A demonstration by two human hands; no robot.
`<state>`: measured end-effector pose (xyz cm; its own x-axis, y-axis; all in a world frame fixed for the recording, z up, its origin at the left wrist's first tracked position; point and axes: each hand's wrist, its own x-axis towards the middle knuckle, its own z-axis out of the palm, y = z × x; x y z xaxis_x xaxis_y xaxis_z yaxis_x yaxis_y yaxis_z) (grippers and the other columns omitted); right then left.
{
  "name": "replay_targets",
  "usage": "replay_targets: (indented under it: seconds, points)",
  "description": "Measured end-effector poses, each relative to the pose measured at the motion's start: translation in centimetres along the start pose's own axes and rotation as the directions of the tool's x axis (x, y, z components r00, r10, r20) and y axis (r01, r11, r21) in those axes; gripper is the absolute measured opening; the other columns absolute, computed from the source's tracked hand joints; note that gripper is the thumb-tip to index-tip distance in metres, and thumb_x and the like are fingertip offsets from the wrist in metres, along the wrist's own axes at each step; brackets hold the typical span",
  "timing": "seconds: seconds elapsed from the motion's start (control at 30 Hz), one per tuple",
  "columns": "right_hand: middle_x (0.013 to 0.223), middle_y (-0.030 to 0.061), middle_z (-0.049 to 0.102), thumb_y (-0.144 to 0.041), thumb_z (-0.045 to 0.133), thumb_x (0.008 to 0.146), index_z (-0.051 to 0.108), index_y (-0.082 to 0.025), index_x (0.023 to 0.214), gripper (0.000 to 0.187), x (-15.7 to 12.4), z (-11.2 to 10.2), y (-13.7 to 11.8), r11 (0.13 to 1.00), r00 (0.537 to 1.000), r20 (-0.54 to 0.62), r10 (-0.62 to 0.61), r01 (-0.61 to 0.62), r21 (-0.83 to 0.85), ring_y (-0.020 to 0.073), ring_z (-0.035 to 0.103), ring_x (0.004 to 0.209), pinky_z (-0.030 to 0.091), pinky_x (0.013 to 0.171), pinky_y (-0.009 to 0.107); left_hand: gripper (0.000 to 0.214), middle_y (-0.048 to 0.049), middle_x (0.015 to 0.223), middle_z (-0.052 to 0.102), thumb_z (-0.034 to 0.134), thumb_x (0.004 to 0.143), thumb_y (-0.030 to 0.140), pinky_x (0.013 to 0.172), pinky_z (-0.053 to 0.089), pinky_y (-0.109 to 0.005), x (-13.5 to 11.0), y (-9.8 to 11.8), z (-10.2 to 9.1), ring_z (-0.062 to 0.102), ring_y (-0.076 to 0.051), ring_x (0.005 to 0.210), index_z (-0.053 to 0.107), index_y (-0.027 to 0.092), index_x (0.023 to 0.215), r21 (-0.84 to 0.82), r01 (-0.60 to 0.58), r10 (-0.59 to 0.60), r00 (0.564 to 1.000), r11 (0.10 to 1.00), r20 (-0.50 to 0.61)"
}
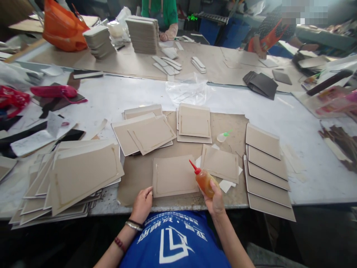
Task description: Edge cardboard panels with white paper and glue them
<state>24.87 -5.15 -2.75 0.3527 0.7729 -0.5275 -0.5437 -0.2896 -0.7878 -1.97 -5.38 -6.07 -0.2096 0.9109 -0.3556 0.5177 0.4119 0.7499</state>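
Cardboard panels (83,175), tan and heaped, overhang the near edge of a white worktable (125,87) at left; a brown mat board (136,175) lies bare between them and a flat, rectangular tan panel (174,178) near that edge. Farther right, more bare mat reaches a stepped stack of tan sheets (267,182). The left hand (142,204) curls at the panel's left edge, whether pinching I cannot tell; the right hand (214,197) wraps around a red-nozzled clear bottle of amber liquid (204,180), tilted with its tip over the panel's right end.

a white table (111,95) adjoins a brown-topped table (223,76) (blue bins (208,32) stand behind).
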Motion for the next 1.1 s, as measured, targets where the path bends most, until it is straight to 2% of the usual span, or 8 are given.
replay_targets:
  seconds: [0.1,0.2,0.33,0.53,0.63,0.8,0.93,1.1]
  points:
    - [0.099,0.0048,0.068,-0.035,0.059,0.074,0.060,-0.020,0.102,0.033,0.0,-0.1,0.1,0.996,0.999,0.001,0.051,-0.051,0.079,0.0236,0.063,0.094,0.048,0.084,0.044,0.038,-0.0146,0.093,0.065,0.044,0.065,0.034,0.085,0.046,-0.043,0.1,0.1,0.0,0.060,-0.026,0.091,0.066,0.011,0.087,-0.074,0.058,-0.056,0.998,0.996,0.028]
    - [0.097,0.0036,0.069,-0.033,0.061,0.072,0.061,-0.020,0.101,0.032,-0.1,0.0,0.1,0.990,0.996,0.018,0.082,-0.083,0.110,0.0229,0.062,0.094,0.048,0.085,0.041,0.035,-0.0122,0.092,0.066,0.048,0.063,0.032,0.076,0.049,-0.039,0.1,0.2,0.1,0.061,-0.023,0.084,0.063,0.012,0.089,-0.228,0.202,-0.188,0.979,0.952,0.084]
    - [0.099,0.0045,0.068,-0.032,0.063,0.071,0.062,-0.019,0.100,0.032,-0.2,0.2,0.1,0.988,0.994,0.034,0.106,-0.109,0.106,0.0227,0.062,0.094,0.050,0.081,0.036,0.030,-0.0064,0.072,0.064,0.055,0.058,0.033,0.062,0.048,-0.032,-0.1,0.7,0.0,0.058,-0.018,0.067,0.060,0.013,0.079,-0.349,0.304,-0.293,0.952,0.886,0.086]
    - [0.095,0.0031,0.069,-0.030,0.066,0.069,0.064,-0.020,0.098,0.031,0.0,0.0,0.5,0.980,0.994,0.002,0.114,-0.112,0.165,0.0208,0.063,0.089,0.050,0.079,0.034,0.026,0.0031,0.053,0.052,0.061,0.054,0.039,0.052,0.039,-0.025,-0.7,1.9,-0.6,0.048,-0.012,0.052,0.053,0.017,0.064,-0.384,0.277,-0.279,0.959,0.881,0.052]
    - [0.095,0.0036,0.069,-0.029,0.065,0.070,0.065,-0.019,0.097,0.029,0.0,0.0,0.5,0.975,0.992,0.007,0.124,-0.123,0.183,0.0209,0.063,0.089,0.050,0.079,0.035,0.033,0.0005,0.064,0.059,0.065,0.053,0.041,0.051,0.039,-0.023,-1.0,2.9,-0.8,0.052,-0.013,0.059,0.055,0.016,0.071,-0.482,0.341,-0.294,0.940,0.807,0.174]
    - [0.094,0.0027,0.070,-0.029,0.065,0.070,0.065,-0.020,0.094,0.025,-0.3,0.0,0.0,0.959,0.989,0.013,0.150,-0.148,0.241,0.0193,0.064,0.087,0.050,0.081,0.035,0.039,-0.0023,0.069,0.064,0.071,0.051,0.045,0.055,0.044,-0.024,-1.2,3.9,-1.6,0.057,-0.014,0.061,0.059,0.014,0.073,-0.533,0.499,-0.287,0.855,0.683,0.433]
    - [0.093,0.0021,0.070,-0.030,0.065,0.070,0.066,-0.021,0.091,0.023,-0.8,-0.7,-0.7,0.936,0.985,0.013,0.172,-0.168,0.309,0.0197,0.064,0.089,0.047,0.086,0.039,0.044,-0.0024,0.071,0.066,0.074,0.051,0.046,0.055,0.047,-0.024,-1.3,4.3,-3.0,0.060,-0.014,0.060,0.062,0.015,0.080,-0.550,0.518,-0.250,0.835,0.655,0.490]
    - [0.097,0.0063,0.069,-0.034,0.068,0.068,0.067,-0.022,0.095,0.030,-2.1,-2.2,-2.2,0.901,0.974,0.049,0.223,-0.225,0.370,0.0220,0.064,0.090,0.048,0.084,0.036,0.052,-0.0055,0.080,0.068,0.077,0.048,0.048,0.054,0.048,-0.024,-0.7,5.3,-4.8,0.062,-0.017,0.066,0.064,0.015,0.087,-0.560,0.511,-0.243,0.841,0.652,0.483]
